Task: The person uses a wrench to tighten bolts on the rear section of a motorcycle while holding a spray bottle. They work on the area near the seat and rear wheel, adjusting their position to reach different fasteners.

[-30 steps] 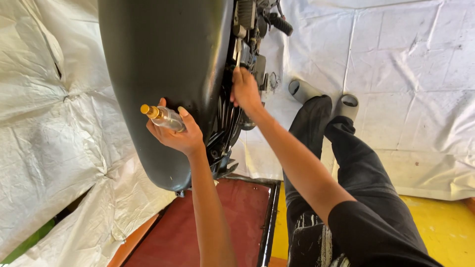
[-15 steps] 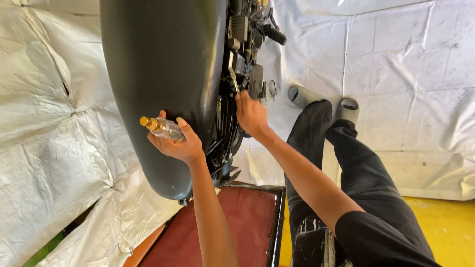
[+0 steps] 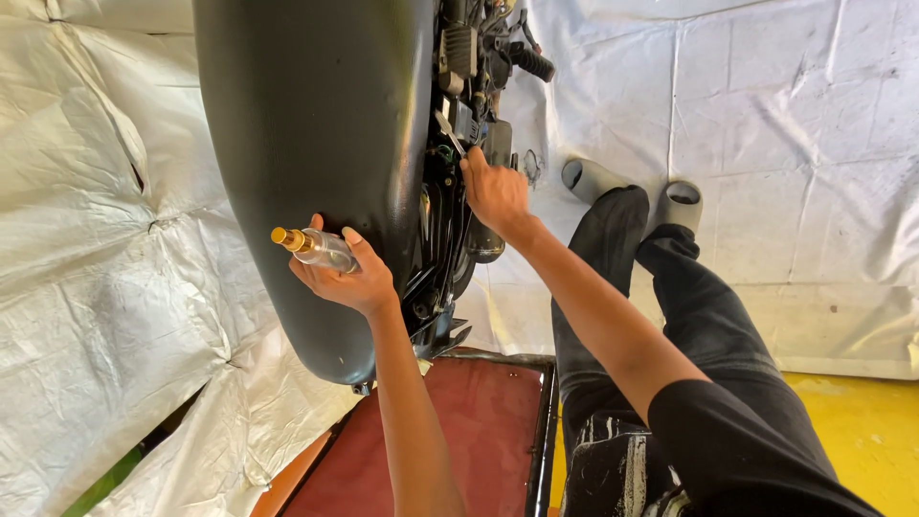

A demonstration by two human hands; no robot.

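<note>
Bright, even daylight fills the frame, strongest on the crinkled white tarpaulin sheeting (image 3: 766,124) at the upper right, which is close to washed out. The large matte black curved bodywork panel (image 3: 306,144) in the upper centre reads as a dim, low-detail mass with only faint sheen. Focus is sharp throughout, with straight lines bowing slightly toward the edges and soft shadows along the folds at left.

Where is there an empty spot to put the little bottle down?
The red mat, between the black frame rail and the white sheeting, shows bare. More sheeting lies open right of the grey shoes. It is crowded by the engine parts, where the right hand holds a tool, and the left hand holds the bottle against the dark tank.
</note>
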